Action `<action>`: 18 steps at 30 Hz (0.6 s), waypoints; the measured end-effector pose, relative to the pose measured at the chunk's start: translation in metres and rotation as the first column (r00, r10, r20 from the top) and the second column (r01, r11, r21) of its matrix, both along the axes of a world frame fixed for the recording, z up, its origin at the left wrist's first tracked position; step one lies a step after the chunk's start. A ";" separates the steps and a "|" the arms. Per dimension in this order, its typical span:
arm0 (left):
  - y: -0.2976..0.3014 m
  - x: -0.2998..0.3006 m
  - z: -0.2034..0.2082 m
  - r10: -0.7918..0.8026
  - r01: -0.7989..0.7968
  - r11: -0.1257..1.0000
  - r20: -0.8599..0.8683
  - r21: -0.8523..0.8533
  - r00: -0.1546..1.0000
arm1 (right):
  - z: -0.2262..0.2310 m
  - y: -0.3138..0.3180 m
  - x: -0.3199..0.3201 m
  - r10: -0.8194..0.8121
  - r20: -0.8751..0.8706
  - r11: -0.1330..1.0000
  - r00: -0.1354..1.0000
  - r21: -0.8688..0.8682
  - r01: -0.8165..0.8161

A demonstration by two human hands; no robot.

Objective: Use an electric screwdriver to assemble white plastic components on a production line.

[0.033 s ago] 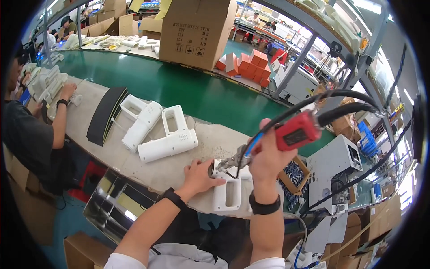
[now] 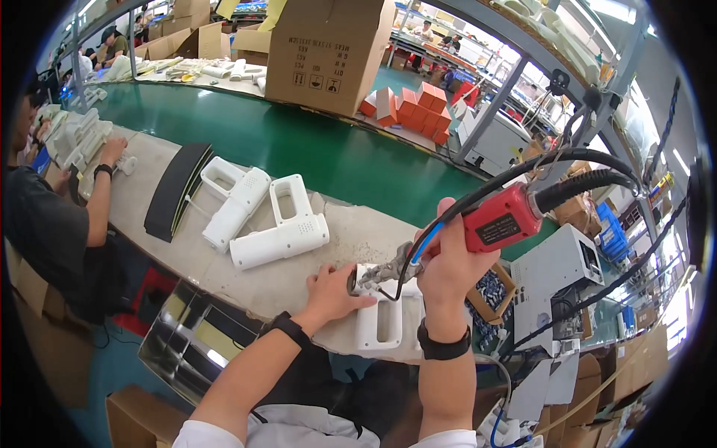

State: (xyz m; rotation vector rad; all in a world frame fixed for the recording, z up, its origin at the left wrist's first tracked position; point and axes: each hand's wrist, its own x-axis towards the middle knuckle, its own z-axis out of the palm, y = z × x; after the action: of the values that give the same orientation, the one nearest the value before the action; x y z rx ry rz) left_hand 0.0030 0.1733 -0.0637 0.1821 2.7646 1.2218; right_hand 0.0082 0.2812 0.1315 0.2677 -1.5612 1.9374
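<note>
Beside the white housing [image 2: 367, 328], the right hand [image 2: 451, 270] grips a tilted tool [image 2: 502, 218].

Your left hand [image 2: 334, 293] holds the nine-o'clock end of a white shell [image 2: 366, 322]; your right hand [image 2: 452, 269] grips a red tool [image 2: 502, 219], nose over the shell. Two more shells [image 2: 280, 240] lie on the counter [image 2: 358, 224] at ten o'clock, a box [image 2: 510, 290] at three.

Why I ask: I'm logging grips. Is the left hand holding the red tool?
No, the right hand holds the red tool.
</note>
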 end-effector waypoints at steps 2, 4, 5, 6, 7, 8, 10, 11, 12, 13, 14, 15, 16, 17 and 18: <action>0.001 -0.004 0.000 0.020 -0.020 1.000 -0.023 0.003 1.000 | 0.005 -0.001 0.003 0.030 -0.014 0.997 0.999 -0.066 -0.031; -0.003 -0.003 0.002 -0.068 0.067 0.996 -0.003 -0.062 0.998 | -0.001 -0.007 0.003 -0.016 -0.015 1.000 1.000 0.004 0.017; -0.003 -0.002 0.002 -0.070 0.069 0.996 0.001 -0.060 0.998 | -0.004 -0.007 0.003 -0.026 -0.015 1.000 1.000 0.006 0.026; -0.003 -0.001 0.002 -0.090 0.087 0.992 -0.020 -0.096 0.996 | -0.006 -0.007 0.002 -0.027 -0.011 1.000 1.000 0.007 0.027; -0.003 -0.001 0.001 -0.112 0.105 0.986 -0.041 -0.133 0.993 | -0.009 -0.006 0.000 -0.021 0.012 1.000 1.000 0.021 0.020; -0.003 -0.001 0.003 -0.113 0.107 0.985 -0.038 -0.132 0.993 | -0.013 -0.005 -0.002 -0.014 0.035 0.999 0.999 0.034 0.013; 0.000 -0.003 0.006 -0.172 0.175 0.969 0.036 -0.173 0.985 | -0.045 0.001 -0.019 -0.064 0.012 0.991 0.998 0.120 0.062; -0.001 -0.002 0.006 -0.172 0.177 0.969 0.043 -0.174 0.984 | -0.054 -0.001 -0.022 -0.104 -0.013 0.974 0.995 0.200 0.104; -0.002 -0.002 0.006 -0.174 0.180 0.966 0.049 -0.186 0.984 | -0.058 -0.004 -0.020 -0.105 -0.007 0.974 0.994 0.199 0.105; -0.002 -0.003 0.007 -0.174 0.180 0.963 0.050 -0.198 0.984 | -0.058 -0.008 -0.019 -0.063 0.071 0.981 0.995 0.186 0.049; -0.002 -0.003 0.008 -0.175 0.181 0.963 0.048 -0.198 0.983 | -0.058 -0.010 -0.018 -0.021 0.148 0.986 0.989 0.169 -0.005; -0.001 -0.002 0.010 -0.166 0.171 0.968 0.044 -0.186 0.985 | -0.059 -0.008 -0.017 -0.014 0.116 0.971 0.993 0.239 -0.015; -0.001 0.000 0.012 -0.155 0.159 0.972 0.038 -0.175 0.987 | -0.060 -0.008 -0.017 -0.013 0.110 0.971 0.994 0.239 -0.014; -0.001 0.000 0.009 -0.155 0.158 0.972 0.032 -0.176 0.987 | -0.063 -0.008 -0.018 -0.020 0.101 0.975 0.995 0.222 -0.003; 0.000 -0.002 0.003 -0.155 0.157 0.969 0.023 -0.190 0.988 | -0.063 -0.008 -0.019 -0.027 0.093 0.979 0.995 0.205 0.008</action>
State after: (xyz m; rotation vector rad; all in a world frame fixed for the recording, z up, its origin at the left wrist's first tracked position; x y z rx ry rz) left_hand 0.0010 0.1731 -0.0610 0.3677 2.7775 0.9114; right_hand -0.0106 0.2733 0.0686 0.2498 -1.8232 1.8001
